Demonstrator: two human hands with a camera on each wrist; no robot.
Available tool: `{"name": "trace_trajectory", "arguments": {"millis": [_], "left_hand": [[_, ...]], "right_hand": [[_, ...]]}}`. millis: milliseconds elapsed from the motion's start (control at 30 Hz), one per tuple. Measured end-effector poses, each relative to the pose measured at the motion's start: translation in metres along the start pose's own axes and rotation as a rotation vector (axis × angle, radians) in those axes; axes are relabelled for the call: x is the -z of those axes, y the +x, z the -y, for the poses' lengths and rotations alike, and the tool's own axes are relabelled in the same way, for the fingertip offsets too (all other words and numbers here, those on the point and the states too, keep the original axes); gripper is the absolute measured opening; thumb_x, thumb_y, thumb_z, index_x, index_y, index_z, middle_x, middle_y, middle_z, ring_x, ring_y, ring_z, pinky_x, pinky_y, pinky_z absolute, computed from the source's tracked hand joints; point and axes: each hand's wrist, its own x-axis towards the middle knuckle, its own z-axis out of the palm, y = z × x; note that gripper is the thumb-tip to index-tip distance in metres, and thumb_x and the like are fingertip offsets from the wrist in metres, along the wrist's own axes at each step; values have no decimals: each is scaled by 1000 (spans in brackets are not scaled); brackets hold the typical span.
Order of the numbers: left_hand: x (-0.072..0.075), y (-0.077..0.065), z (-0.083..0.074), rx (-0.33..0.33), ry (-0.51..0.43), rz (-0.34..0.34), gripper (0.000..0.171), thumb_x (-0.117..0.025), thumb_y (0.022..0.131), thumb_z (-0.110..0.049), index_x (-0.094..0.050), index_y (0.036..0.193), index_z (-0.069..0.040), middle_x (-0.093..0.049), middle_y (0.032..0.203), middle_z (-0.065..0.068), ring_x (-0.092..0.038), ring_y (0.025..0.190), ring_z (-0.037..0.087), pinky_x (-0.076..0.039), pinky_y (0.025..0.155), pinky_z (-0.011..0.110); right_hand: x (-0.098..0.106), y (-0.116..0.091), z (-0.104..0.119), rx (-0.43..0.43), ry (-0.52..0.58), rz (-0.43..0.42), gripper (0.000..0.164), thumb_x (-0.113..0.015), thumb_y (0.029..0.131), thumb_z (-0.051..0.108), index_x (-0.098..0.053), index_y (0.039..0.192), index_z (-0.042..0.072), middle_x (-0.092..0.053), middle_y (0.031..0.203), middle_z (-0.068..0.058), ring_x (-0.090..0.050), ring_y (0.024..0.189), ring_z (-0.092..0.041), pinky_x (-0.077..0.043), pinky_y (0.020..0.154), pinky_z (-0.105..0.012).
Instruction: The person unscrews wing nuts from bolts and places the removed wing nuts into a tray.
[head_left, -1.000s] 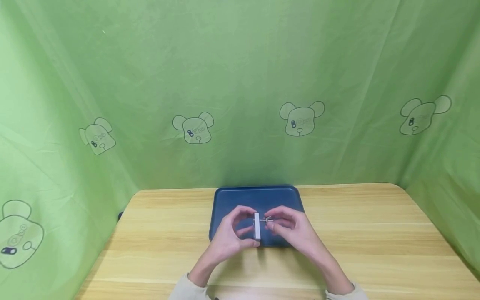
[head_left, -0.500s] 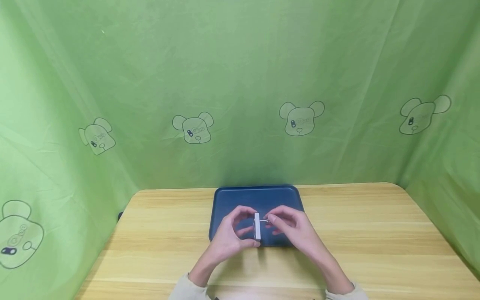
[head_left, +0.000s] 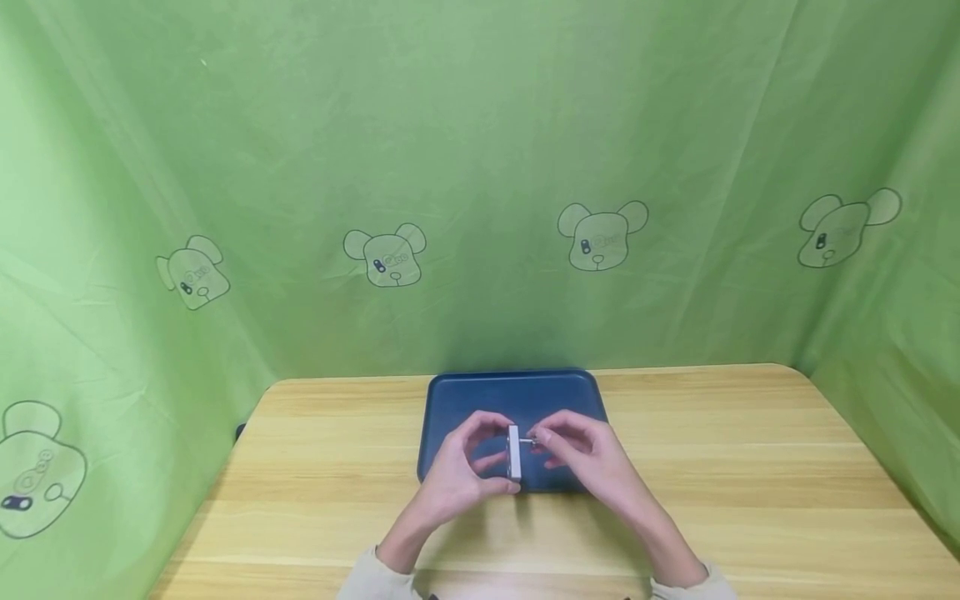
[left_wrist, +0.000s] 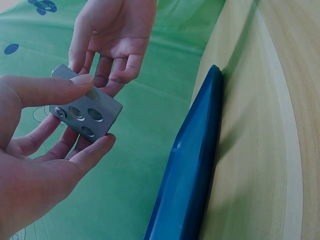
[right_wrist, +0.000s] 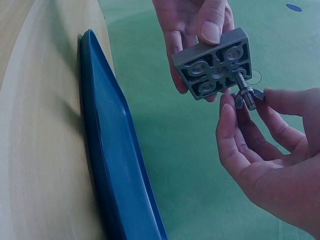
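Over the tray, my left hand [head_left: 456, 477] grips a square grey metal block [head_left: 513, 454] by its edges, thumb on one edge and fingers on the opposite one. The left wrist view shows several round holes in one face of the block [left_wrist: 92, 114]. From its ribbed face, in the right wrist view, a threaded bolt [right_wrist: 240, 79] sticks out near one corner. A wing nut [right_wrist: 246, 92] sits on the bolt, apart from the block and close to the bolt's free end. My right hand [head_left: 596, 462] pinches the nut's wings between thumb and fingers.
A dark blue tray [head_left: 517, 385] lies on the wooden table [head_left: 330, 467] beneath and behind the hands. Green cloth [head_left: 480, 167] printed with bear heads encloses the table at the back and sides.
My right thumb has come up over the wing nut, whose wings showed more a second ago. The left hand and the block have stayed in place.
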Motion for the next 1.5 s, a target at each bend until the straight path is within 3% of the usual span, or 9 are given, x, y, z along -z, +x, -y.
{"name": "trace_trajectory", "arguments": {"millis": [300,633,933,1167,1500], "left_hand": [[0,0,0,1,5,-2,71,-76,64,26,-58,127,-2,-56,132,18,-55,127,31,-55,105,39],[0,0,1,6,10,-2,71,-77,65,25,-58,127,-3,-57,130,14,-55,128,29,-55,105,39],[1,0,1,-2,0,-1,71,-77,64,26,-57,127,-2,-57,131,17,-55,129,31,-55,106,40],[0,1,1,3,0,2,71,-77,64,25,-57,127,-2,-55,132,23,-55,128,31,-55,105,39],[0,0,1,4,-2,0,71,-76,64,26,-58,127,-2,-57,131,18,-55,128,31,-55,105,39]], "right_hand": [[0,-1,0,27,-4,5,18,-68,98,11,-70,112,-1,-70,111,-20,-71,103,-37,-65,85,-44],[-1,-1,1,48,5,15,20,-69,97,9,-69,113,-2,-68,113,-21,-71,107,-33,-65,84,-37],[0,-1,0,36,23,40,21,-69,96,6,-68,116,-3,-66,118,-24,-71,106,-26,-65,86,-38],[0,-1,-1,38,43,50,23,-68,95,1,-66,117,-5,-65,119,-26,-68,109,-42,-65,87,-39],[1,0,-4,42,35,68,26,-66,93,-6,-65,119,-5,-64,120,-27,-71,105,-31,-64,88,-46]]}}
